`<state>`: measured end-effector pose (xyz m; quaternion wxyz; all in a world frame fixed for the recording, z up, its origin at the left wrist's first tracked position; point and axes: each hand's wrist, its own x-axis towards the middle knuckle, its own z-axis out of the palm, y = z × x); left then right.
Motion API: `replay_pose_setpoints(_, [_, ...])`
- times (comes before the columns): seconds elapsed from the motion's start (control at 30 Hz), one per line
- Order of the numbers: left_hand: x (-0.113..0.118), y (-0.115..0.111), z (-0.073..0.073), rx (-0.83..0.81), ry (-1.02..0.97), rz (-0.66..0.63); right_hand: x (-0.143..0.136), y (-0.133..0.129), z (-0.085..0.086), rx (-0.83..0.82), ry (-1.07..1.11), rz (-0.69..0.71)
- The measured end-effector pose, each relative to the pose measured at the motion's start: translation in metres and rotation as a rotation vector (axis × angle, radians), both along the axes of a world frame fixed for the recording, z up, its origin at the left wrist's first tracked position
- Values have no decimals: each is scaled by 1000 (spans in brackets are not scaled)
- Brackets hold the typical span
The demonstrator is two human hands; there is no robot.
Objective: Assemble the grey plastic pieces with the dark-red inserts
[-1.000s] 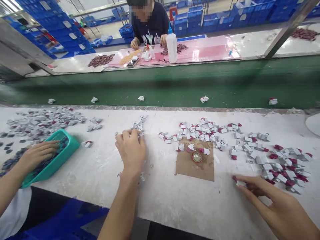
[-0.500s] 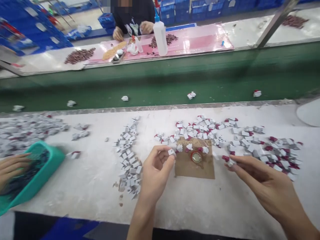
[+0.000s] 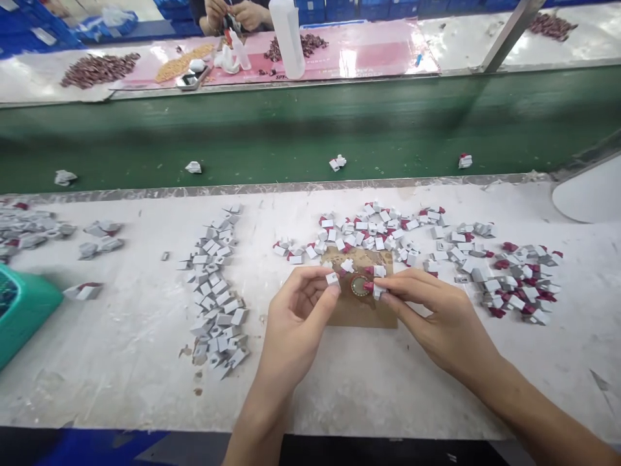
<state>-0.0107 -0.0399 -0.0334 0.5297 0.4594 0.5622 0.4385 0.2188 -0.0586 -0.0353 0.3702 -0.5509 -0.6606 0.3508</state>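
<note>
My left hand pinches a small white block between thumb and fingertips, at the left edge of a brown square board. Over the board's right side, my right hand holds a white-and-red piece by its fingertips. A round dish with a beaded rim sits on the board between the hands, close to the held red end. More white-and-red pieces lie along the board's upper part. Left of my left hand is a long pile of white blocks.
White-and-red pieces are heaped at the right and behind the board. A teal basket stands at the far left. Beyond the table runs a green conveyor with spaced pieces. Across it are a person's hands and a white bottle.
My right hand has moved left with its piece, from beside the board to over it near the dish. My left hand still pinches its block. The view has shifted, and the neighbour's hand has left it.
</note>
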Motion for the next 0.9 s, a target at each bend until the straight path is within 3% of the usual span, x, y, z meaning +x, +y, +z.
replay_pose_setpoints(0.2, [5, -4, -1, 29, -47, -28, -1, -1, 5, 29, 76, -27])
replay_pose_setpoints(0.33, [11, -2, 5, 9, -102, -88, 4, 2, 16, -109, 348, -119])
replay_pose_setpoints(0.53, [23, 5, 19, -12, -215, -180, 6, 9, 17, -266, 655, -46])
replay_pose_setpoints(0.9, [24, 4, 16, 43, -166, -231, 2, 9, 21, -202, 602, -32])
